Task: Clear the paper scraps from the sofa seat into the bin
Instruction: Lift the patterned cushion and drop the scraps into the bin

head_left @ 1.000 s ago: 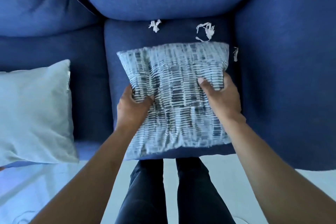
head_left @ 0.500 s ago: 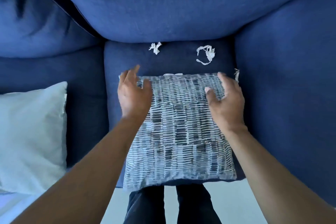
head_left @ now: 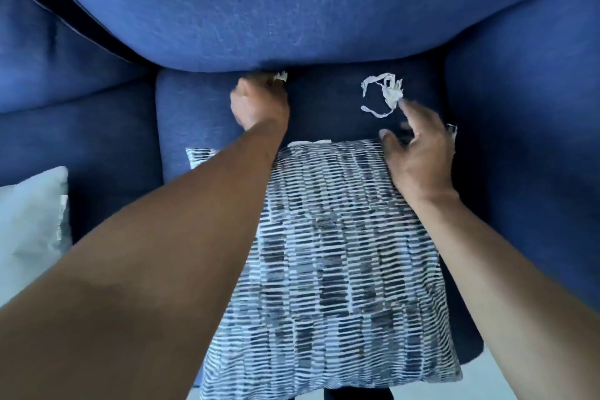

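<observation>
At the back of the sofa seat [head_left: 324,107] | both hands off patterned cushion [head_left: 341,253] now | left hand [head_left: 258,104] grip pinching small scrap [head_left: 281,76] | right hand [head_left: 418,153] grip released, fingertips reaching tangled scrap [head_left: 386,94] | pickup begins, bin unseen

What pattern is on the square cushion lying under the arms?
The square fabric cushion has rows of short dark-blue and grey dashes on white, seen in the head view.
</observation>
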`<state>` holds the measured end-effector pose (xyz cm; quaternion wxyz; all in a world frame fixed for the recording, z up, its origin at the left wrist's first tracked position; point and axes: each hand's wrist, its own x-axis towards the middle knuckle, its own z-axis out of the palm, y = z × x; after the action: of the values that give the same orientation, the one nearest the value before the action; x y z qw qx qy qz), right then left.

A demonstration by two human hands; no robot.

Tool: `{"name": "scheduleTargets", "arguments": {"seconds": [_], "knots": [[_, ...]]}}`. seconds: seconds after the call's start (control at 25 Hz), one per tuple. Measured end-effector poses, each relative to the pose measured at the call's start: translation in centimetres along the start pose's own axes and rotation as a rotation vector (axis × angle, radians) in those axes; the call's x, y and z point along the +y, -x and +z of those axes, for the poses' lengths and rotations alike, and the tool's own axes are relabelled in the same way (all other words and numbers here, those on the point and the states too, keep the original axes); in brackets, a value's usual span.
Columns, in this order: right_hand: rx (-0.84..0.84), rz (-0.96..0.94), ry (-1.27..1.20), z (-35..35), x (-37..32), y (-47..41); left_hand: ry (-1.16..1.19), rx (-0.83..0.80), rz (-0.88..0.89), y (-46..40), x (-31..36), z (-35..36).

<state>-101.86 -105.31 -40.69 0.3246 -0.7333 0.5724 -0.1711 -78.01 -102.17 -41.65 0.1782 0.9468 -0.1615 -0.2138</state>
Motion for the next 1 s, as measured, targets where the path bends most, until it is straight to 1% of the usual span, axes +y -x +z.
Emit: {"name": "scheduleTargets", "arguments": {"seconds": [0.08,0.16,0.28,0.4,0.48,0.56,0.68,0.84,1.0], "knots": [[-0.027,0.047,0.029,0.7,1.2,-1.5,0.012,0.015,0.02,0.1,-0.6,0.4],[-0.083,0.081,0.12,1.3,1.4,-3.3,0.022,0.015,0.082,0.3,-1.1,0.3],[-0.114,0.022,0.275,2.4,0.6,-6.4,0.024,0.024,0.142,0.6,-1.3,0.1],[-0.17,-0.041,0.274,3.9,-1.2,-8.6,0.038,0.015,0.139,0.6,-1.2,0.1],[-0.232,-0.066,0.285,5.0,-2.1,-9.5,0.072,-0.024,0.123,0.3,-1.2,-0.4],[-0.273,0.0,0.226,5.3,-2.6,-9.7,0.097,-0.075,0.114,0.3,-1.1,-1.2],[-0.246,0.084,0.113,3.4,-4.1,-8.3,0.132,-0.128,0.115,1.6,-1.1,-3.6],[-0.151,0.02,-0.028,-1.1,-8.0,-4.1,0.235,-0.1,0.153,5.6,-1.3,-8.8],[-0.07,0.021,-0.102,-5.3,-12.3,-0.3,0.292,-0.058,0.129,10.6,-1.4,-14.2]]}}
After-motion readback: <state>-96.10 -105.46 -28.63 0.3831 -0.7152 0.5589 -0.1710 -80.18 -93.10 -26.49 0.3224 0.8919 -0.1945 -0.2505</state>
